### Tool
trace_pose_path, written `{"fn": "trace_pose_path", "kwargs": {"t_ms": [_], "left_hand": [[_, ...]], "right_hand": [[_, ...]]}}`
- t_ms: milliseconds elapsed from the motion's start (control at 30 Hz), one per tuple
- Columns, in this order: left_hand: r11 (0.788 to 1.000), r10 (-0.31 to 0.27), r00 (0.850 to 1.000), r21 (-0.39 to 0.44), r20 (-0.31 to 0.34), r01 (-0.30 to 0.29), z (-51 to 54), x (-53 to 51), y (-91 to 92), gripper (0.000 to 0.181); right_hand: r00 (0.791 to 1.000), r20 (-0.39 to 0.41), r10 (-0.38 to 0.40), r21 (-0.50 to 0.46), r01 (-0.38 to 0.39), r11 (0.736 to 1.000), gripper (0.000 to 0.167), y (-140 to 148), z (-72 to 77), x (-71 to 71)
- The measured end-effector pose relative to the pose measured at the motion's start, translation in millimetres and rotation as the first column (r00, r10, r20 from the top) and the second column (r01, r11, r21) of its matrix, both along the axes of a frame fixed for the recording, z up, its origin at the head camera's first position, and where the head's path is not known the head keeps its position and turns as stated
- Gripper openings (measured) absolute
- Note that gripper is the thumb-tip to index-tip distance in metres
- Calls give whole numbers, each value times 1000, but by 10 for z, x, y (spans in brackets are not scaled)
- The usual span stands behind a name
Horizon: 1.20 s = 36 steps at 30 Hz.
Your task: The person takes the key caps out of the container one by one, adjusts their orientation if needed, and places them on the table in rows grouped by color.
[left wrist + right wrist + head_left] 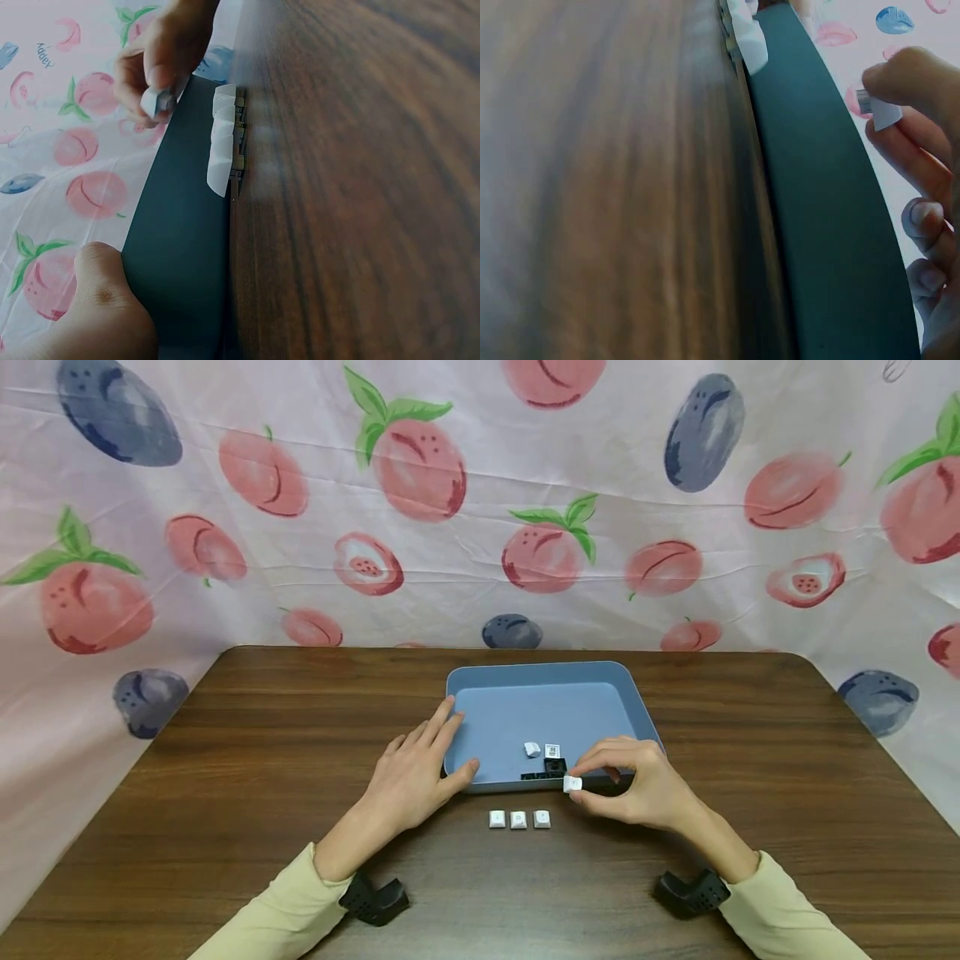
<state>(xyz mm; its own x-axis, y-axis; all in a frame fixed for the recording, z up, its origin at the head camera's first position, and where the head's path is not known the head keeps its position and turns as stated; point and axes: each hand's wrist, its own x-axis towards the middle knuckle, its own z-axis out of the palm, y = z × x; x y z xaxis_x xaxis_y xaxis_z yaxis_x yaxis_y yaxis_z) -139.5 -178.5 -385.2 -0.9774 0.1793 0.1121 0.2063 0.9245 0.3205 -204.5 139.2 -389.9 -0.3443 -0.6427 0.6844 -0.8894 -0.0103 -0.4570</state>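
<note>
My right hand [645,785] pinches a white keycap [572,784] between thumb and index finger, over the near rim of a blue tray [540,675]. In the right wrist view, the pinched keycap [886,114] is tilted and its grey underside shows. My left hand [416,777] rests at the tray's left edge with fingers extended; its thumb [105,281] reaches the near wall. Three white keycaps [518,820] stand in a row on the table before the tray. Dark parts show beneath that row [223,139] in the left wrist view.
Inside the tray, near its front wall, lie a tilted white keycap [532,749], a white square piece [552,751], a black square piece [555,765] and several small black pieces [533,776]. A fruit-patterned cloth [450,568] hangs behind the brown wooden table [300,735].
</note>
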Motion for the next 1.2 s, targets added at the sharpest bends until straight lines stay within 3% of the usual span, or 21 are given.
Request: {"fn": "trace_pose_path", "kwargs": {"t_ms": [100, 267, 500, 933, 1200], "left_hand": [[1000, 0, 1000, 1, -8, 0, -12, 13, -8, 76], [1000, -7, 1000, -1, -21, 7, -21, 17, -16, 76], [1000, -6, 1000, -2, -26, 6, -15, 7, -21, 77], [1000, -14, 1000, -4, -9, 14, -7, 2, -12, 76], [1000, -10, 1000, -5, -11, 10, -9, 7, -18, 78]], "right_hand": [[999, -41, -1, 23, 2, 1000, 18, -12, -18, 34], [999, -42, -32, 133, 37, 990, 17, -7, -12, 72], [989, -132, -63, 220, 92, 971, 17, -16, -1, 64], [972, -224, -71, 235, 125, 964, 18, -15, -34, 119], [942, -329, -68, 252, 157, 955, 20, -20, -40, 121]]}}
